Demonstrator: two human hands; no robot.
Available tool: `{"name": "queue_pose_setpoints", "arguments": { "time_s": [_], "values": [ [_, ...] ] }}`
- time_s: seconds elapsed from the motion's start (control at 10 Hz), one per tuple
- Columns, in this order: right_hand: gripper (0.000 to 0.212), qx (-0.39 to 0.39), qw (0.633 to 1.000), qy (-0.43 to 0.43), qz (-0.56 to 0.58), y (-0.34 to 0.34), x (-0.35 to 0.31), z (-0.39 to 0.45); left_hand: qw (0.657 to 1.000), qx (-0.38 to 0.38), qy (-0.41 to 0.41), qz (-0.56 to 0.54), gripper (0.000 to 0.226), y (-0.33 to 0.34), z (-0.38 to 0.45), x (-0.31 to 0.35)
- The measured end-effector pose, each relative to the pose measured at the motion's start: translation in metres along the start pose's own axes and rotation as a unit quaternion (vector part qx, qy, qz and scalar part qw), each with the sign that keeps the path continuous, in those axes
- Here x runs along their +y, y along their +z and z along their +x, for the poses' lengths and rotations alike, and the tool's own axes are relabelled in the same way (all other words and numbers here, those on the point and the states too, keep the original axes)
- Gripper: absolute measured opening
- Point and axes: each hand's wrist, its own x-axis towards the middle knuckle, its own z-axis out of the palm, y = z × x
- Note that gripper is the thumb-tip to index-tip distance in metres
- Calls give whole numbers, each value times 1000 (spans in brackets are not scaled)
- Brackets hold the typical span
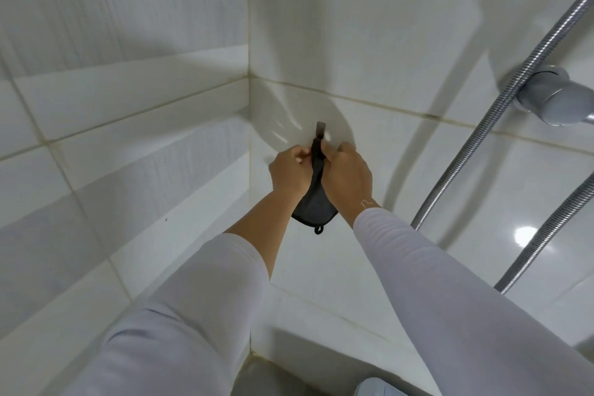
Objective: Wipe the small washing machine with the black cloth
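The black cloth hangs against the white tiled wall from a small dark hook. My left hand and my right hand pinch the cloth's top loop from either side, just below the hook. The cloth's body droops between my wrists, with a small loop at its bottom edge. Most of the washing machine is out of view; only a pale rounded corner shows at the bottom edge, and I cannot tell if it is the machine.
Two tiled walls meet in a corner left of the hook. A metal shower hose runs diagonally on the right, beside a chrome wall fitting. A second hose section lies lower right.
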Motion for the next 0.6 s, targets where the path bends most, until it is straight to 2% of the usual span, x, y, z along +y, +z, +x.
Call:
{"name": "queue_pose_setpoints", "arguments": {
  "time_s": [0.2,0.3,0.6],
  "values": [
    [45,-1,1000,-4,16,-5,3,-9,998,30,-23,-40,29,1,-16,-3],
    [44,16,997,14,75,-8,2,-19,997,55,-11,-46,30,1,-20,3],
    [41,-6,977,54,208,-15,21,-77,991,121,35,-51,29,4,-37,9]
  ]
}}
